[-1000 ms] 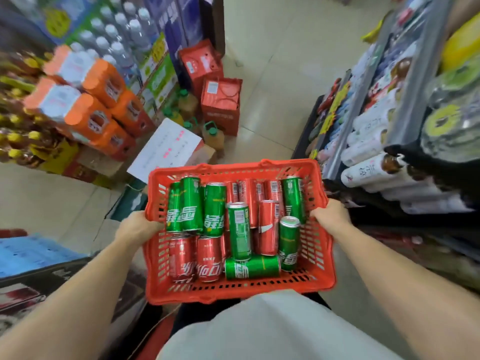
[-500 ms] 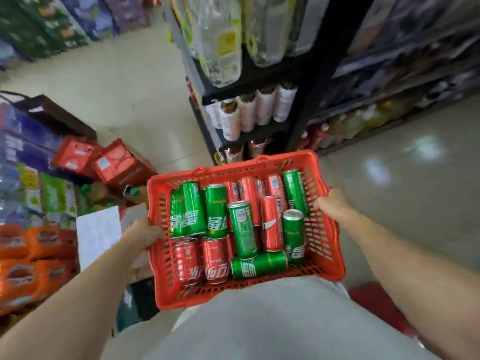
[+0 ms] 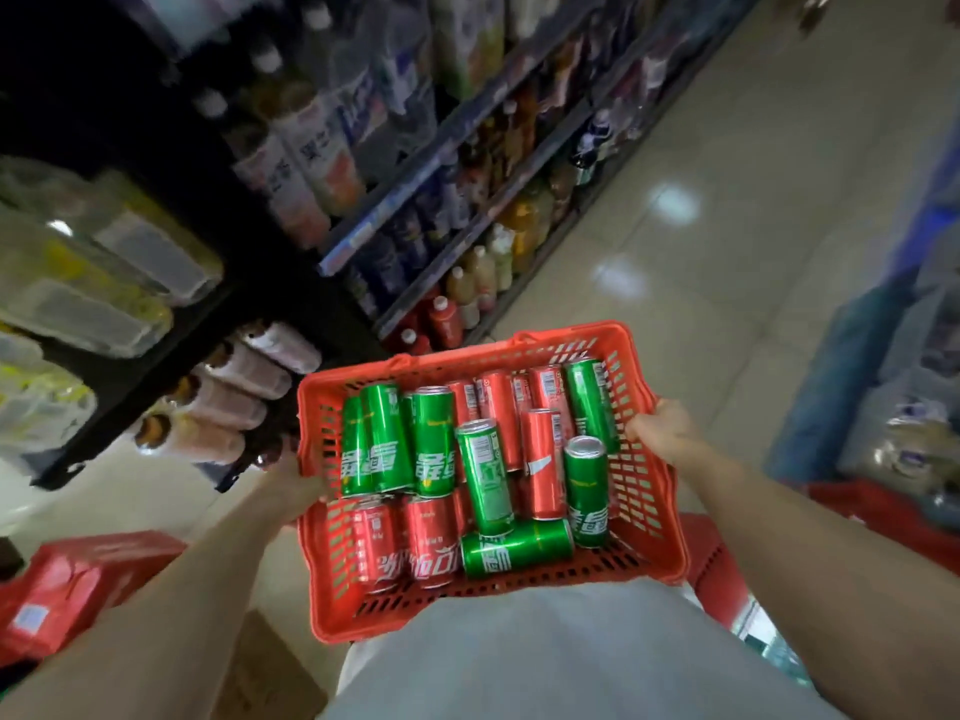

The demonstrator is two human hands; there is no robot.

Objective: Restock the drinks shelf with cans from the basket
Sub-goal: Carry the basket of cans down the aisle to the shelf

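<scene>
Fingers of both hands, left hand [image 3: 293, 483] and right hand [image 3: 660, 431], were curled over opposite rims of the red basket [image 3: 657, 511], cans [image 3: 488, 475] loose between them. Looked like the carrying stage; next they'd need a free hand near the drinks shelf [image 3: 467, 200] ahead.

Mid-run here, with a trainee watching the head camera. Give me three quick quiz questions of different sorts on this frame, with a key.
1. True or false: both hands grip the red basket.
2. Which can lies crosswise at the near edge of the basket? A) red can B) green can C) blue can
3. Fill in: the shelves of bottled drinks stand to the person's ____.

Key:
1. True: the left hand and the right hand each hold a side rim.
2. B.
3. Left.
</scene>
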